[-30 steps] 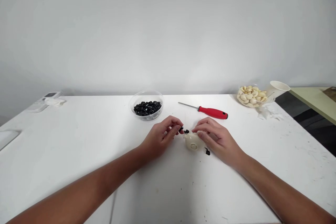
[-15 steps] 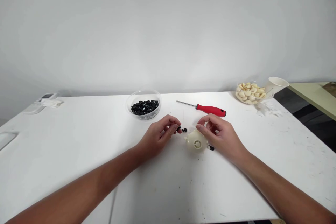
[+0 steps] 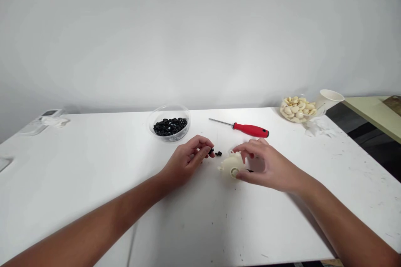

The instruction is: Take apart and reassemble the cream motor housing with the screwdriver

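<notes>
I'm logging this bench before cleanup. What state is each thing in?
Left hand: pinching a small black piece.
Right hand: gripping a cream plastic housing.
Loose black piece: lying on the white table.
Clear bowl: holding black pieces.
Screwdriver: lying flat.
Second bowl: full of pale pieces.
Paper cup: tilted.

Right hand [image 3: 266,167] on cream plastic housing [image 3: 229,162]

Matt cream plastic housing [image 3: 231,166], glossy black plastic pieces [image 3: 170,127], smooth clear plastic bowl [image 3: 169,107], glossy red plastic handle [image 3: 251,130], smooth metal shaft [image 3: 221,122], matt paper cup [image 3: 331,99], matt white table [image 3: 94,167] with a scuffed, speckled top
</notes>
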A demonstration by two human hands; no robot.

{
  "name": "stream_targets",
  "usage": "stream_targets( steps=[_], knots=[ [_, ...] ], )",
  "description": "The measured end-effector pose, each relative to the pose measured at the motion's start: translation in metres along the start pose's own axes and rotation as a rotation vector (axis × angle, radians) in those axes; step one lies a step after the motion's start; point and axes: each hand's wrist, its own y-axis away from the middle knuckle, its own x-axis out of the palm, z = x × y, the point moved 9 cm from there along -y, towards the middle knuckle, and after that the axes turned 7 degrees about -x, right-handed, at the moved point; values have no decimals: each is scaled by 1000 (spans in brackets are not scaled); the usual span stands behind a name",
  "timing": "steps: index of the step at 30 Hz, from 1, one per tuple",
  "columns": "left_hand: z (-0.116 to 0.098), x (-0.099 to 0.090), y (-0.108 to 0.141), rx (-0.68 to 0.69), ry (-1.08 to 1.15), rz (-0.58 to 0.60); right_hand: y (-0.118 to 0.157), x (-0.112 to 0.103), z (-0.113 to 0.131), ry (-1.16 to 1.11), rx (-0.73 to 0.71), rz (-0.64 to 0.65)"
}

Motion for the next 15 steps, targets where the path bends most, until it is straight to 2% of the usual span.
stream_targets(
  steps=[6,11,15],
  knots=[
    [0,0,0,1,2,5,-1,7,12,-77,-99,-34],
    [-2,1,0,-6,17,19,4,13,30,69,-280,-90],
    [-3,1,0,-29,46,29,8,18,39,137,-365,-75]
  ],
)
